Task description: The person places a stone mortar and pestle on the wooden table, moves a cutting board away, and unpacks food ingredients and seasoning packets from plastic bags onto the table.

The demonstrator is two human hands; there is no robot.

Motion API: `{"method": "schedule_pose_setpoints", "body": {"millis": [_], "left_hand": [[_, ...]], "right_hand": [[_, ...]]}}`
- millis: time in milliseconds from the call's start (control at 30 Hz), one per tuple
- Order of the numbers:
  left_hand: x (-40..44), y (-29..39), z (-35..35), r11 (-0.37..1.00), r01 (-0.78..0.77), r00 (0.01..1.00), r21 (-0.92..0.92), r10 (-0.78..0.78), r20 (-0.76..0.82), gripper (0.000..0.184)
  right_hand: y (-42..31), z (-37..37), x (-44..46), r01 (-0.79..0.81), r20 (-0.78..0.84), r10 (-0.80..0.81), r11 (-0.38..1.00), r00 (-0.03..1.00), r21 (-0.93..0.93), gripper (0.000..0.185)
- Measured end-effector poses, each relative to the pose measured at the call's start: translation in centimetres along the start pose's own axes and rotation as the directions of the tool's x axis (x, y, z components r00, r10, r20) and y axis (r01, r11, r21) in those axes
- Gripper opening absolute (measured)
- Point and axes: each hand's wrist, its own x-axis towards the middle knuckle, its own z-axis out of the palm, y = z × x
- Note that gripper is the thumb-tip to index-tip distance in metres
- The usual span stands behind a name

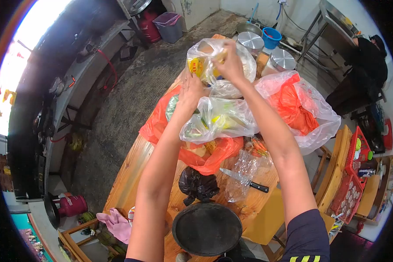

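At the far end of the wooden table (133,163) stands a clear plastic bag (209,48) with a yellow packet (195,65) inside. My right hand (231,65) pinches the gathered plastic near its top. Against the bag's near left side, my left hand (191,91) has its fingers on the plastic, just below the packet; the fingertips are partly hard to make out. Closer to me lies another clear bag (225,120) with green and yellow contents. Orange-red plastic bags (212,159) spread beneath it.
A knife (244,180) lies on crumpled clear plastic, beside a black plastic bag (198,183) and a round black stone mortar (207,229). Large lidded pots (250,41) stand beyond the table. On the right are a white-and-red bag (297,105) and a person in black (367,65).
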Motion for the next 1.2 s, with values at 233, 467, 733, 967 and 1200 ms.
{"method": "schedule_pose_setpoints", "body": {"millis": [233, 467, 733, 967, 1200], "left_hand": [[-0.2, -0.8, 0.7, 0.99, -0.127, 0.991, 0.059, 0.129, -0.046, 0.067], [-0.3, -0.6, 0.9, 0.995, -0.097, 0.995, 0.036, 0.098, -0.027, 0.072], [-0.5, -0.9, 0.4, 0.994, -0.095, 0.995, 0.046, 0.096, -0.011, 0.071], [0.1, -0.5, 0.6, 0.995, -0.015, 0.956, -0.095, -0.014, -0.294, 0.064], [0.1, 0.4, 0.1, 0.975, -0.09, 0.876, -0.203, -0.019, -0.483, 0.06]], "right_hand": [[-0.6, 1.9, -1.7, 0.32, 0.292, -0.16, 0.675, 0.943, -0.665, 0.02], [-0.3, 2.5, -1.6, 0.582, 0.364, -0.458, 0.579, 0.811, -0.57, 0.017], [0.8, 1.8, 0.5, 0.403, 0.566, 0.028, 0.673, 0.824, -0.62, 0.012], [1.4, -1.0, 3.5, 0.299, 0.113, -0.28, 0.929, 0.953, -0.218, 0.019], [0.8, -4.0, 3.8, 0.14, 0.246, -0.193, 0.966, 0.95, 0.219, 0.021]]}}
